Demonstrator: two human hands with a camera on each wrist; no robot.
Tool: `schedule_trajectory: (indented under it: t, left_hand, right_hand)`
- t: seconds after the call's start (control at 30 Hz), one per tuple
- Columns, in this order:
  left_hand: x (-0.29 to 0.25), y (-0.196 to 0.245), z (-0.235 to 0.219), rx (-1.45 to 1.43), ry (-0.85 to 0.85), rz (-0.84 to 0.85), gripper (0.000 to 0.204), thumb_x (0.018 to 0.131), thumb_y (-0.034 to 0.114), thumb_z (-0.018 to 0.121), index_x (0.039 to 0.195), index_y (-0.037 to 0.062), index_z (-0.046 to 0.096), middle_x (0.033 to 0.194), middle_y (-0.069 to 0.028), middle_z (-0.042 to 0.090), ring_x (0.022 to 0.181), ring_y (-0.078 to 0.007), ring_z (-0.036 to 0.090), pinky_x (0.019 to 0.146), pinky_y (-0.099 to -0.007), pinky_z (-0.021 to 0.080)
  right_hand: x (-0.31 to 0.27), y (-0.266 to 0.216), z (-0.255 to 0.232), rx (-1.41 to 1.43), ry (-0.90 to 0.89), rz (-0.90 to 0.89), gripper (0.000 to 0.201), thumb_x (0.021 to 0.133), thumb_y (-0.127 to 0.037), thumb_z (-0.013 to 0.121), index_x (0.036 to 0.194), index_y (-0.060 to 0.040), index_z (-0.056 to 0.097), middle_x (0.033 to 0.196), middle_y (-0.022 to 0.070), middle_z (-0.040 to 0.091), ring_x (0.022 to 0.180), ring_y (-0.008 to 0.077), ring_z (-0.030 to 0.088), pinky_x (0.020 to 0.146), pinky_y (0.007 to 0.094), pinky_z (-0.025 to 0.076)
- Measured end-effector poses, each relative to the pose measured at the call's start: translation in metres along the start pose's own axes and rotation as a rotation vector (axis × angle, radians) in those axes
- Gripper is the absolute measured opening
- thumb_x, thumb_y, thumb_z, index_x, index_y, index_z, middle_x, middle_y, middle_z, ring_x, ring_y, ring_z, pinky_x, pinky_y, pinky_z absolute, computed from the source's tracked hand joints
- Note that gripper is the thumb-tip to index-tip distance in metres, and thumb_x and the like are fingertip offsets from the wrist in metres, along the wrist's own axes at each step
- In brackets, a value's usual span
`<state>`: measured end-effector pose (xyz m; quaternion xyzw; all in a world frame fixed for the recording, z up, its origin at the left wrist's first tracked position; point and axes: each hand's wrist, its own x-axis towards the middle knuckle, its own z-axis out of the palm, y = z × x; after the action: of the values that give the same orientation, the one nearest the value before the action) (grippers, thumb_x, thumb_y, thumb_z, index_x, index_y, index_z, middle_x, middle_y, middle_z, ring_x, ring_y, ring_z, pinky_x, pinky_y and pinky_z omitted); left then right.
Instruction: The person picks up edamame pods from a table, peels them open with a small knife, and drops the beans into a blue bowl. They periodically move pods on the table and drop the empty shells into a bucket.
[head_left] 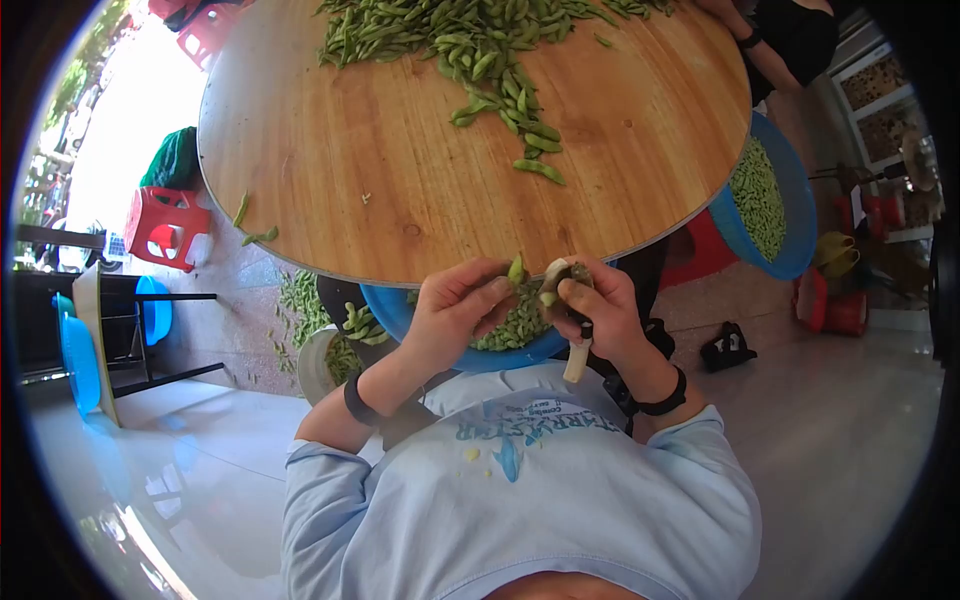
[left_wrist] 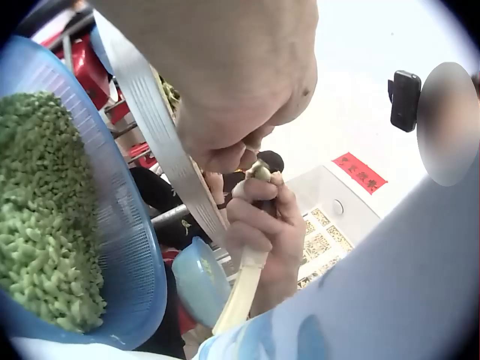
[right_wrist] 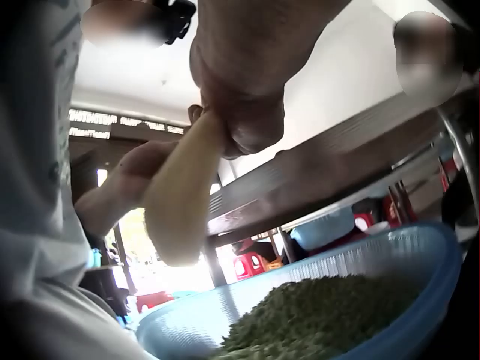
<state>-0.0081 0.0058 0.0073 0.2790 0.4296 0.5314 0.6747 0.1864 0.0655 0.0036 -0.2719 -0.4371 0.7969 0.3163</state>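
Close to the near edge of the round wooden table (head_left: 420, 190), my left hand (head_left: 450, 305) pinches a green soybean pod (head_left: 516, 269) between thumb and fingertips. Just beside it, my right hand (head_left: 612, 308) grips a tool with a pale handle (head_left: 575, 362); the fingers cover its working end, so I cannot tell its kind. In the left wrist view a small green bean or pod (left_wrist: 262, 172) shows at the right fingertips. The handle (right_wrist: 184, 199) points down in the right wrist view. Below both hands sits a blue basket (left_wrist: 154, 262) of shelled green beans (left_wrist: 45, 217).
A heap of pods (head_left: 450, 35) covers the table's far side, with stray pods (head_left: 540, 171) nearer. Another blue basin (head_left: 790, 200) of beans stands right. Pods (head_left: 300, 300) lie on the floor beside a pale bucket (head_left: 313, 365). A red stool (head_left: 165, 228) is at left.
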Motion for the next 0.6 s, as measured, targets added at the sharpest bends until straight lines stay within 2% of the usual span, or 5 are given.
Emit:
schedule_trajectory:
  t: [0.03, 0.1, 0.2, 0.3, 0.6]
  left_hand:
    - [-0.002, 0.0, 0.002, 0.027, -0.003, 0.021, 0.017, 0.092, 0.007, 0.056, 0.105, -0.0033, 0.06, 0.081, -0.0039, 0.06, 0.059, -0.0058, 0.048, 0.046, -0.0171, 0.032]
    - [-0.003, 0.0, 0.002, 0.054, 0.004, 0.048, 0.017, 0.092, 0.007, 0.055, 0.105, -0.0032, 0.059, 0.079, -0.0033, 0.059, 0.059, -0.0052, 0.046, 0.047, -0.0171, 0.032]
    - [-0.003, -0.003, 0.0, 0.133, -0.02, 0.094, 0.015, 0.092, 0.007, 0.055, 0.104, -0.0022, 0.06, 0.077, -0.0007, 0.057, 0.06, -0.0044, 0.046, 0.05, -0.0167, 0.033]
    - [-0.003, -0.007, 0.001, 0.18, -0.006, 0.078, 0.012, 0.092, 0.008, 0.057, 0.1, -0.0007, 0.061, 0.076, 0.0028, 0.056, 0.064, -0.0038, 0.047, 0.056, -0.0199, 0.039]
    - [-0.001, -0.016, 0.002, 0.298, 0.039, 0.233, 0.008, 0.09, 0.002, 0.056, 0.096, -0.0015, 0.06, 0.075, 0.0024, 0.056, 0.063, -0.0031, 0.047, 0.055, -0.0184, 0.039]
  right_hand:
    - [-0.003, -0.001, 0.003, -0.001, -0.006, 0.004, 0.019, 0.096, -0.014, 0.048, 0.105, 0.0011, 0.055, 0.065, 0.0033, 0.052, 0.046, 0.0054, 0.042, 0.043, 0.0196, 0.034]
    - [-0.007, -0.005, 0.01, -0.402, -0.021, 0.002, 0.032, 0.096, -0.016, 0.045, 0.123, 0.0027, 0.047, 0.069, 0.0018, 0.05, 0.051, 0.0045, 0.042, 0.045, 0.0188, 0.034]
    - [-0.005, -0.002, 0.014, -0.188, -0.073, 0.015, 0.04, 0.099, -0.016, 0.041, 0.134, 0.0025, 0.037, 0.074, 0.0013, 0.049, 0.054, 0.0042, 0.042, 0.047, 0.0181, 0.034]
    - [-0.005, 0.0, 0.014, -0.241, -0.181, -0.015, 0.043, 0.1, -0.017, 0.037, 0.138, 0.0023, 0.032, 0.077, 0.0021, 0.05, 0.054, 0.0044, 0.042, 0.047, 0.0178, 0.035]
    - [-0.008, 0.001, 0.018, -0.193, -0.14, 0.014, 0.045, 0.1, -0.016, 0.039, 0.14, 0.0012, 0.03, 0.078, 0.0025, 0.052, 0.055, 0.0053, 0.044, 0.044, 0.0172, 0.036]
